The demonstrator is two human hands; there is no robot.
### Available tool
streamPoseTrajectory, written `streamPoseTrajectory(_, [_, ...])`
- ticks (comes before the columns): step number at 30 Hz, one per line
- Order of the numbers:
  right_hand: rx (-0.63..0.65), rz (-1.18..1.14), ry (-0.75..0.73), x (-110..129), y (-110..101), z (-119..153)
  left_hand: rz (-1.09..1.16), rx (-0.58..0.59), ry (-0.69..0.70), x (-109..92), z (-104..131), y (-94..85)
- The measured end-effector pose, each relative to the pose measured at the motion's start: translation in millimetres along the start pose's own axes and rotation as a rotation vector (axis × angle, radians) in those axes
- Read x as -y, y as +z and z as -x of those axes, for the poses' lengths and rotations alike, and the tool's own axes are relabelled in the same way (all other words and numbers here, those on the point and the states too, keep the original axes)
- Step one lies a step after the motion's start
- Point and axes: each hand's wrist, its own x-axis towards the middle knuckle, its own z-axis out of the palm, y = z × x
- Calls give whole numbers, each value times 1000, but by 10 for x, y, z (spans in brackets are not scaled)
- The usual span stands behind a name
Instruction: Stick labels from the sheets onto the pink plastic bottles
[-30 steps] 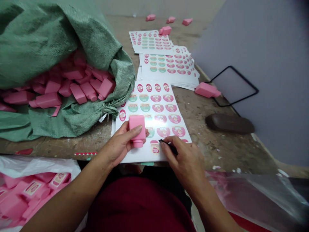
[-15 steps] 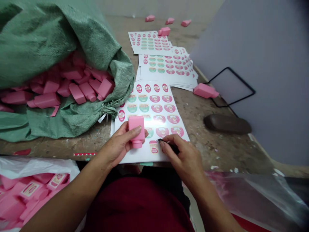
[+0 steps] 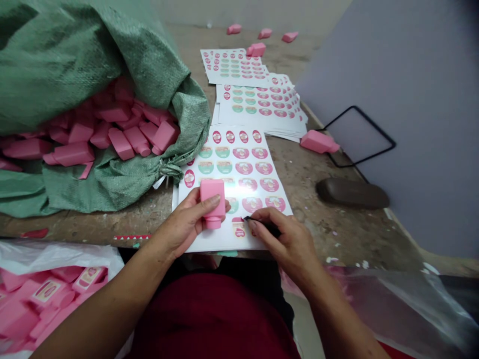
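My left hand (image 3: 190,219) is closed around a small pink plastic bottle (image 3: 212,195), its neck toward me and its visible face plain. Pinched in my right hand (image 3: 284,234) is a thin black pointed tool (image 3: 264,225); its kind is not clear, since the fingers cover most of it. The tip meets the upper edge of a pink and cream sticker (image 3: 238,228) near the bottom of a sticker sheet (image 3: 209,243). Rows of pink and green oval stickers cover that sheet, which lies on the table under both hands.
A green woven sack (image 3: 149,60) full of pink bottles lies at left. Below it, a white plastic bag (image 3: 56,254) holds labelled bottles. More sticker sheets (image 3: 258,117) stand behind. A brown case (image 3: 352,193), black wire frame (image 3: 391,144) and loose bottle (image 3: 320,141) sit at right.
My right hand has shifted slightly, bringing the black tool's tip left onto the sticker's upper edge. My left hand keeps the bottle in nearly the same place.
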Motion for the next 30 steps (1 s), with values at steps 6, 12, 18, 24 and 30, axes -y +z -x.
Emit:
streamPoseTrajectory(6, [-18, 112, 13, 100, 36, 162, -6, 18, 4, 9, -11, -16])
streamPoseTrajectory(12, [215, -412, 145, 245, -186, 280, -16, 31, 6, 11, -28, -35])
streamPoseTrajectory(18, [-92, -606, 305, 324, -184, 160, -64, 17, 41, 23, 2, -8])
streamPoseTrajectory(24, [-226, -765, 281, 560, -40, -14, -38, 99, 44, 126, 219, 113])
streamPoseTrajectory(30, [-301, -808, 193, 688, 22, -69, 126, 141, 22, 213, 305, 164])
